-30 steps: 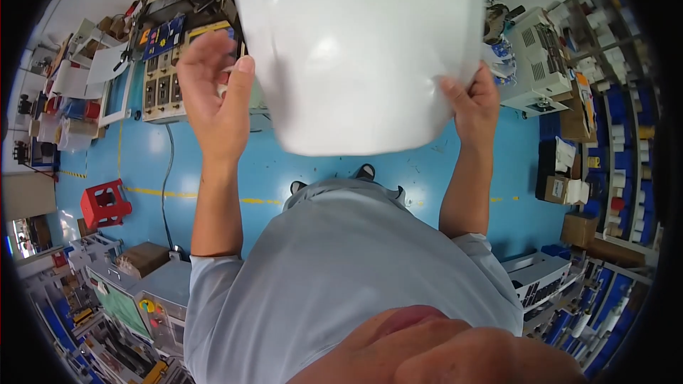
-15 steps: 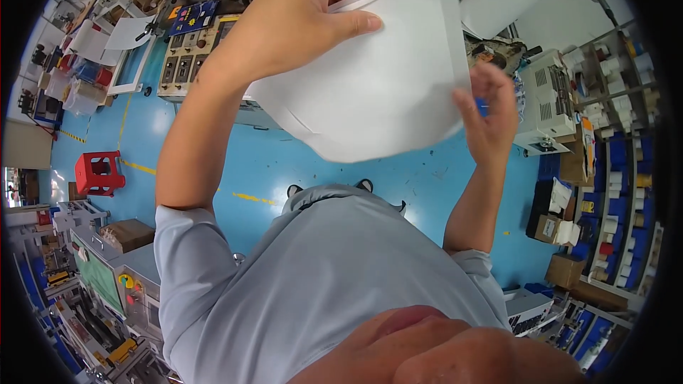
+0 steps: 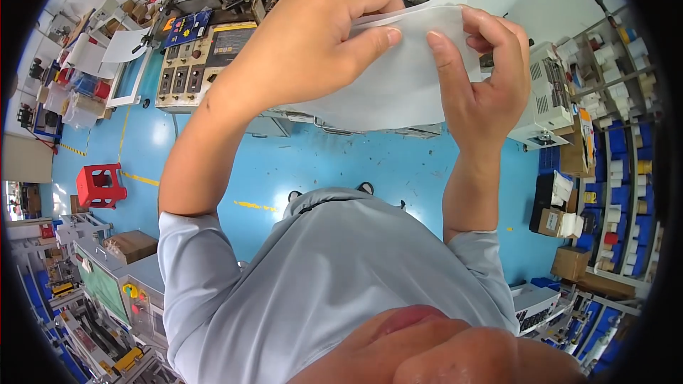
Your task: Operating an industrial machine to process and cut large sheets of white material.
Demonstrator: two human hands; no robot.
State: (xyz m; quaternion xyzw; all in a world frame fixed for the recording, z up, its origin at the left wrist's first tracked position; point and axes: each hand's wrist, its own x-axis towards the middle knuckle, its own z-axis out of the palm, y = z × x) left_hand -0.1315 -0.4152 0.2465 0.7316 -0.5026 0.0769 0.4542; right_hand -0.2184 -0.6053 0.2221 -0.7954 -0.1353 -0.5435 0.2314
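Note:
Between my hands, a white sheet (image 3: pixel 384 89) that looks like paper or thin film hangs in front of the machine. My left hand (image 3: pixel 320 35) pinches its upper edge, thumb on the near face and fingers behind. At the upper right corner my right hand (image 3: pixel 491 75) grips the sheet, its thumb on the near face and its fingers at the far side. A corner flap sticks up above the right hand's thumb. Whether the sheet is one layer or several, I cannot tell.
A machine with a control panel (image 3: pixel 188 67) stands ahead. A red stool (image 3: pixel 101 185) is on the blue floor at the left. Shelves with blue bins (image 3: pixel 615 203) line the right, near cardboard boxes (image 3: pixel 569 263). A white machine (image 3: pixel 548 103) stands at right.
My right hand has moved up and taken hold of the sheet's upper right corner. The sheet is tilted differently, and its lower edge now sits higher in view.

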